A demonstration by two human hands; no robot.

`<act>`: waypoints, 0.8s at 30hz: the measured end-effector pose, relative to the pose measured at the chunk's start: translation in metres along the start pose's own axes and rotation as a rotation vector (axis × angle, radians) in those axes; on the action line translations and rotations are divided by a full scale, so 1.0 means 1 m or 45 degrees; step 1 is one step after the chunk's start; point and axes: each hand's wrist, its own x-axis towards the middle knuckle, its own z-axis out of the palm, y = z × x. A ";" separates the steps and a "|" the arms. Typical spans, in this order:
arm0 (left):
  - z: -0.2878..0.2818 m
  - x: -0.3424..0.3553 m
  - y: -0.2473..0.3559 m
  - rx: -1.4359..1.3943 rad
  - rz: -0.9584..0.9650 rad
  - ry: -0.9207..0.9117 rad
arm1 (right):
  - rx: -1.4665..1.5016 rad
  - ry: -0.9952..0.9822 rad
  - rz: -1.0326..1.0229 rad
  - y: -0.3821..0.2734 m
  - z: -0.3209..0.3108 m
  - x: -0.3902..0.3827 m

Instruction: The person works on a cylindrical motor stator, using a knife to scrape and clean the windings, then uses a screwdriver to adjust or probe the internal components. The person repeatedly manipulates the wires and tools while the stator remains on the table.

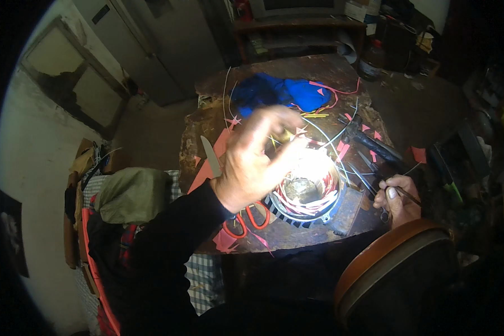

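Observation:
A round metal motor housing (335, 208) with dark fins stands near the table's front edge. Pink and white strips line its inside, and glare washes out its far part. Above its left side hovers my left hand (252, 157), thumb and fingers apart; nothing shows between them, though glare hides the tips. At the right table edge my right hand (400, 199) pinches a thin dark rod-like tool (410, 196). Beside those fingers lie slim metal tools (364, 180) and a small ring-shaped handle (384, 215). Orange-handled scissors (257, 217) lie left of the housing.
On the worn wooden table (207, 126) lie a knife (210, 157), pink paper scraps (213, 173), a blue cloth (302, 94), a hammer (369, 140) and curved pale wires. A green-covered bundle (131, 193) is at left. A brown-rimmed round object (395, 246) blocks the lower right.

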 end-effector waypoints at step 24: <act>0.040 0.011 -0.020 0.149 -0.263 -0.805 | -0.180 -0.223 0.011 -0.036 0.041 0.003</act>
